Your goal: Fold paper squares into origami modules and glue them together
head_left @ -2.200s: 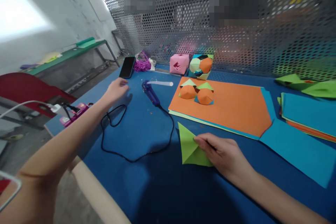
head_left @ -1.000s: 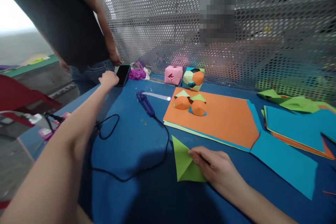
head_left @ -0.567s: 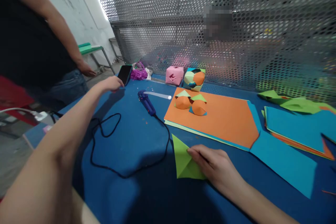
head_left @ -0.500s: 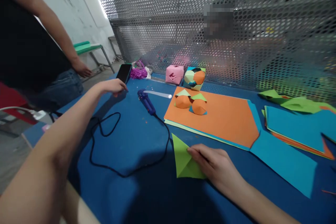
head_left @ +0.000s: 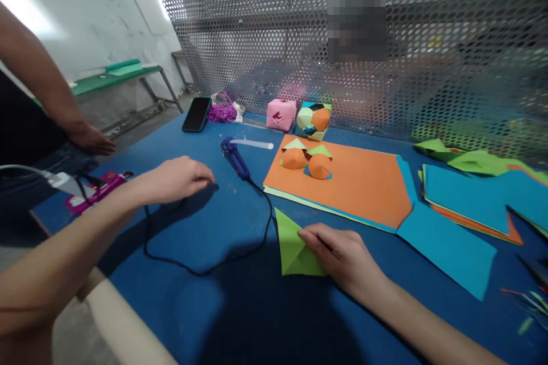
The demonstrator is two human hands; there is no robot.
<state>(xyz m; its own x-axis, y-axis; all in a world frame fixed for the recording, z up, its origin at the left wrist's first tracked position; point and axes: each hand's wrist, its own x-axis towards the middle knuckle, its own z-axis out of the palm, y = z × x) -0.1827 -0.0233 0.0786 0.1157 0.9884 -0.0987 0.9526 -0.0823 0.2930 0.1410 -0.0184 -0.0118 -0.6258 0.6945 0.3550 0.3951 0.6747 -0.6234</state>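
My right hand pinches a folded green sheet of paper between thumb and fingers, just above the blue table. My left hand is over the table to the left, its fingers drawn together and pointing right. Whether anything small is in them I cannot make out. To the right of it lies a blue hot glue gun with a clear glue stick reaching out of it. Two orange folded paper pieces with green tips sit on a stack of orange paper.
A phone, purple string, a pink paper box and a multicoloured paper ball stand along the perforated metal screen. Blue sheets lie right. A black cord loops across the table. Another person's hand hangs at left.
My left hand has come back from beside the phone, nearer to me. My right hand keeps the green paper. The view has shifted slightly, and the other person has moved left.
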